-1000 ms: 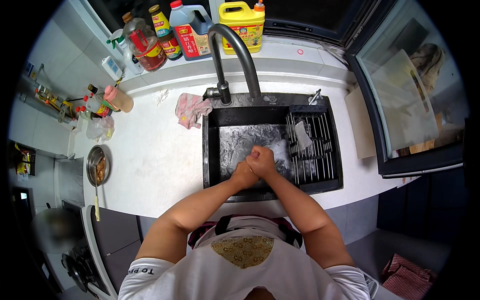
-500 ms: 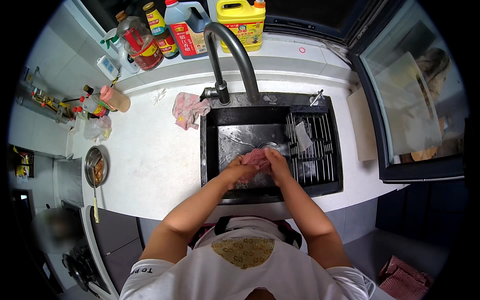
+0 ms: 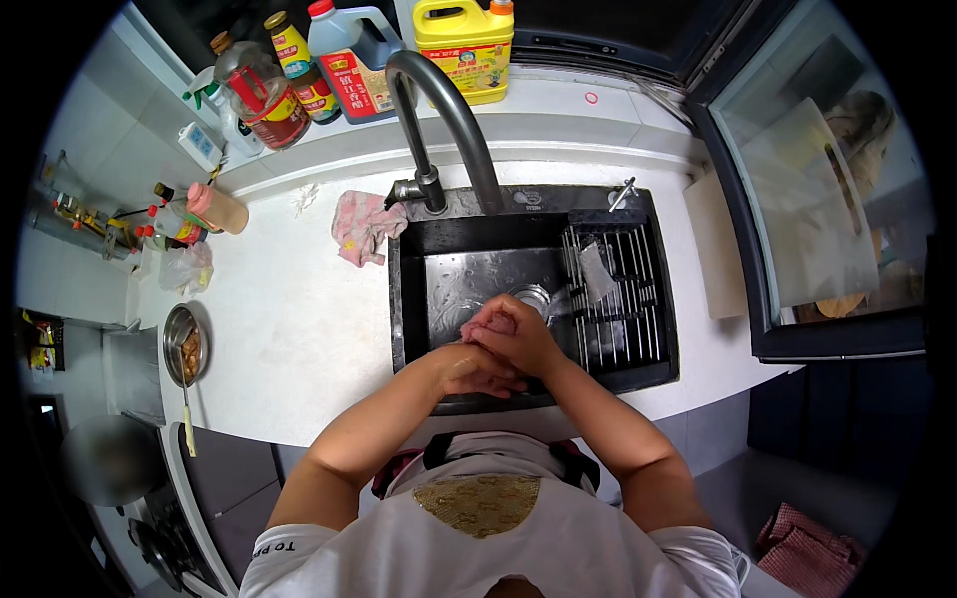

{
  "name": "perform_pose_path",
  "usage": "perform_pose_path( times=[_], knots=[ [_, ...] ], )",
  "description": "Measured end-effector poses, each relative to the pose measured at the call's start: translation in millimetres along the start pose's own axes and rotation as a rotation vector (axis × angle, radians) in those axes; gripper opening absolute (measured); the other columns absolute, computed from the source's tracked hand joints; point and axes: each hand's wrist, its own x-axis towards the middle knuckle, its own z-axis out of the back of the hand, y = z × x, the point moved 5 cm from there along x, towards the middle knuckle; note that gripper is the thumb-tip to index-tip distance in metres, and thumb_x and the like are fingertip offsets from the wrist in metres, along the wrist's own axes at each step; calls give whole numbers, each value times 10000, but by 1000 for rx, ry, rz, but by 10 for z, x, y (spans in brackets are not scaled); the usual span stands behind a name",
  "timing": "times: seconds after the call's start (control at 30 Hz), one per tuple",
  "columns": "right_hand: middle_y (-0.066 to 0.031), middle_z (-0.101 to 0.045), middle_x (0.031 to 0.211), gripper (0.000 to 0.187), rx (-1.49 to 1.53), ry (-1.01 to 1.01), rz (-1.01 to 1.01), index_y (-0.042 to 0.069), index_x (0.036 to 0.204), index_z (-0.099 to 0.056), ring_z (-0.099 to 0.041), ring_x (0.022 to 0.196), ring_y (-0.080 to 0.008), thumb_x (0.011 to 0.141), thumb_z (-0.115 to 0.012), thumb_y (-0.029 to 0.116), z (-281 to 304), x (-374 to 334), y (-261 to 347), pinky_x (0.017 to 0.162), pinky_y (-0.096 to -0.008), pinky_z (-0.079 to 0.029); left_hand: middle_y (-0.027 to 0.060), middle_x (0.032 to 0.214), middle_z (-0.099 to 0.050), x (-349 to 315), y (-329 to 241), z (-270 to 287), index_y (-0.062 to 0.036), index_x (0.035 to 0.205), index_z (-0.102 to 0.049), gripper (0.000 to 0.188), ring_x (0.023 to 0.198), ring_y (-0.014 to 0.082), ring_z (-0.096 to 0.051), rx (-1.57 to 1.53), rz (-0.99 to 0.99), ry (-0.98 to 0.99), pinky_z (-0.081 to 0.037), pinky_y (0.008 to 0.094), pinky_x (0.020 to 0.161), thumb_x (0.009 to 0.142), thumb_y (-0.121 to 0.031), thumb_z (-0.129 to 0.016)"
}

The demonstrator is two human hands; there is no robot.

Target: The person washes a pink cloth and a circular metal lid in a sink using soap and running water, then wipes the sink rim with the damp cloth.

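A wet-looking pink cloth (image 3: 502,324) is bunched up between my two hands over the near part of the black sink (image 3: 399,299). My right hand (image 3: 528,344) is closed round it from above, with some of the cloth showing between the thumb and fingers. Pressed against the right from below, my left hand (image 3: 464,370) has its fingers bent toward the right; the part of the cloth it grips is mostly hidden. Above the sink's back edge arches a dark metal faucet (image 3: 469,125).
Beside the faucet a pink-and-white rag (image 3: 363,227) lies on the white counter (image 3: 289,329). A rack (image 3: 623,299) spans the sink's right side. Far left stand a metal pan with food (image 3: 177,339) and several bottles. Jugs line the sill; an open window (image 3: 753,249) juts in at right.
The cloth has come slightly left and is bunched more tightly. My right hand has moved over it, while my left hand has shifted lower, beneath the right. The whole view has shifted slightly.
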Motion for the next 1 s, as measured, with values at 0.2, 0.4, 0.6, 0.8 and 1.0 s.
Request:
perform_pose_path(
  times=[0.2,0.4,0.6,0.8,1.0],
  knots=[
    [-42,-600,633,136,-142,16,59,27,665,-586,-566,591,-64,792,-610,67,-138,-3,706,507,-225,-431,26,711,-541,-227,-179,-124,-82,863,-543,198,618,122,-533,481,-92,-142,-412,229,515,725,-97,-684],
    [-22,-489,425,403,-145,-183,20,39,479,-451,-458,366,-62,850,-559,154,-145,39,629,359,-212,-329,71,727,-581,-156,-345,-264,-45,910,-551,276,682,209,-568,880,-630,-276,-449,322,604,696,-153,-687],
    [-35,-452,390,431,-82,-308,-26,27,468,-429,-449,348,-88,860,-541,167,-124,-14,357,366,-238,-329,164,881,-634,29,-189,-26,-54,917,-580,298,863,349,-600,1093,-633,-454,-475,397,708,702,-244,-659],
    [-17,-465,430,406,-113,-374,-37,31,491,-462,-428,394,-77,846,-569,197,-5,16,14,394,-243,-342,159,843,-632,196,-132,57,-74,935,-568,296,775,360,-606,1284,-608,-549,-489,410,636,696,-224,-659],
    [-1,-567,725,240,157,-613,-229,58,803,-575,-508,617,-64,840,-615,292,471,-86,-255,542,-210,-391,88,982,-605,-41,-297,90,-36,1048,-517,356,834,157,-604,575,-299,-354,-503,298,703,794,-247,-649]
  ],
)
